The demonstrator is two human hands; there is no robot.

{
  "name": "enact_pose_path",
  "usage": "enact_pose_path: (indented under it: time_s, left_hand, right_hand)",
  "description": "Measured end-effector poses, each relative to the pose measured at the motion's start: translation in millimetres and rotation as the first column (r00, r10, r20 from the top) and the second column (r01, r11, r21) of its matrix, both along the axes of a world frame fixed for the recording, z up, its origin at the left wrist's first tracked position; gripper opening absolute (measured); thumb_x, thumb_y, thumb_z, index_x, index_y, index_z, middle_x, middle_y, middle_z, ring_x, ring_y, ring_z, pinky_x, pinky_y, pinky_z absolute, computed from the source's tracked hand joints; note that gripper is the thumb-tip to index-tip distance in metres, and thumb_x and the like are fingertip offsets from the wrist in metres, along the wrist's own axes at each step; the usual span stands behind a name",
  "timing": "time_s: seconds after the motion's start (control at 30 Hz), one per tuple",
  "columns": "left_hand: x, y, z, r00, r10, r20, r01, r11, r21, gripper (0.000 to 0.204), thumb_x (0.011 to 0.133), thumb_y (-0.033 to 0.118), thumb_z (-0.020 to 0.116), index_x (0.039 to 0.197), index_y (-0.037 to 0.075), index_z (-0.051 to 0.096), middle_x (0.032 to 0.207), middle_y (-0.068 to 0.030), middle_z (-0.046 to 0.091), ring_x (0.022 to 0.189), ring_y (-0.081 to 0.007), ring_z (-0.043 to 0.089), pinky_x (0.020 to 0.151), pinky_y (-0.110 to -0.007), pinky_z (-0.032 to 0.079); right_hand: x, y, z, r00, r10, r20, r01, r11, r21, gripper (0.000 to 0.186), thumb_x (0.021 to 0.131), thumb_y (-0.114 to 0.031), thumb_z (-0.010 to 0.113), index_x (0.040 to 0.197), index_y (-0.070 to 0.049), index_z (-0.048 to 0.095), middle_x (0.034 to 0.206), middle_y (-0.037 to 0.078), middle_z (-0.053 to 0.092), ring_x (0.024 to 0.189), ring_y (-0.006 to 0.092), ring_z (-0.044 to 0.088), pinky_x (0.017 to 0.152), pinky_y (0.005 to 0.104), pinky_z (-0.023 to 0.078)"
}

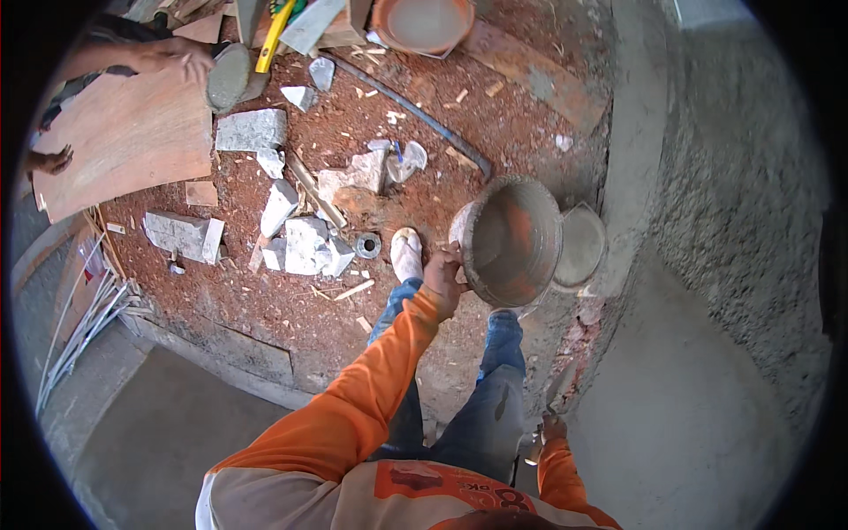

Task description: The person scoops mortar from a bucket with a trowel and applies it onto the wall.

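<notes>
My left hand [443, 281] grips the rim of a mortar-smeared bucket [512, 240], its fingers closed on the near left side. The bucket is tilted so its inside shows, with orange patches through a grey coat and little in it that I can make out. Low by my right leg, my right hand [553, 429] is closed round the handle of a trowel [560, 387], whose blade points away from me. Just right of the tilted bucket stands another bucket [581, 246] with grey mortar in it, partly hidden.
Smooth wet concrete [680, 397] spreads at the right. Stone blocks [252, 131], wood scraps and a metal bar [411, 110] lie on red soil. At the far left, another person's hand [177, 60] is beside a mortar bucket [228, 79] near plywood [132, 132]. An orange basin [424, 22] stands behind.
</notes>
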State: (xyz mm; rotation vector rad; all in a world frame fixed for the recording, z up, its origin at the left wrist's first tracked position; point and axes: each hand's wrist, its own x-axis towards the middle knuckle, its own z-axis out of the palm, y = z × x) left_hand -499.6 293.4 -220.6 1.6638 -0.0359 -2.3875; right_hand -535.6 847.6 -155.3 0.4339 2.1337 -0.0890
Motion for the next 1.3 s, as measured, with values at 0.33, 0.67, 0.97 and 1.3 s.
enact_pose_path:
  time_s: [0.33, 0.67, 0.97, 1.3]
  left_hand:
    - [123, -216, 120, 0.983, 0.169, -0.071, -0.183, 0.911, -0.370, 0.060, 0.075, 0.051, 0.040, 0.112, 0.004, 0.045, 0.116, -0.0161, 0.047, 0.106, -0.0369, 0.043, 0.090, -0.060, 0.030]
    - [177, -365, 115, 0.842, -0.005, 0.539, 0.413, 0.649, -0.640, 0.050, 0.080, 0.043, 0.043, 0.113, 0.006, 0.046, 0.116, -0.0163, 0.048, 0.106, -0.0354, 0.045, 0.090, -0.052, 0.034]
    - [186, -389, 165, 0.471, 0.170, 0.866, 0.815, 0.291, -0.500, 0.049, 0.080, 0.039, 0.045, 0.115, 0.004, 0.046, 0.116, -0.0168, 0.048, 0.106, -0.0336, 0.046, 0.090, -0.048, 0.035]
    - [163, -3, 88, -0.034, -0.758, 0.651, 0.984, -0.140, -0.111, 0.048, 0.081, 0.034, 0.049, 0.116, 0.002, 0.045, 0.117, -0.0174, 0.048, 0.107, -0.0316, 0.047, 0.091, -0.043, 0.036]
  right_hand:
    - [33, -121, 82, 0.999, 0.000, -0.032, -0.002, 0.999, -0.051, 0.024, 0.079, -0.020, 0.055, 0.097, -0.005, 0.057, 0.067, 0.010, 0.057, 0.058, 0.0208, 0.057, 0.057, 0.0350, 0.049]
    - [65, -103, 68, 0.982, 0.172, 0.083, -0.185, 0.966, 0.181, 0.043, 0.077, -0.039, 0.043, 0.099, -0.005, 0.059, 0.099, 0.020, 0.058, 0.097, 0.0343, 0.053, 0.084, 0.0402, 0.042]
    - [69, -66, 86, 0.976, -0.047, 0.211, 0.005, 0.981, 0.195, 0.055, 0.076, -0.047, 0.047, 0.111, -0.004, 0.053, 0.114, 0.021, 0.051, 0.107, 0.0350, 0.047, 0.091, 0.0386, 0.037]
    - [-19, 27, -26, 0.999, -0.032, 0.022, 0.030, 0.997, 0.067, 0.041, 0.071, -0.037, 0.053, 0.095, -0.004, 0.060, 0.095, 0.024, 0.058, 0.091, 0.0358, 0.056, 0.078, 0.0412, 0.045]
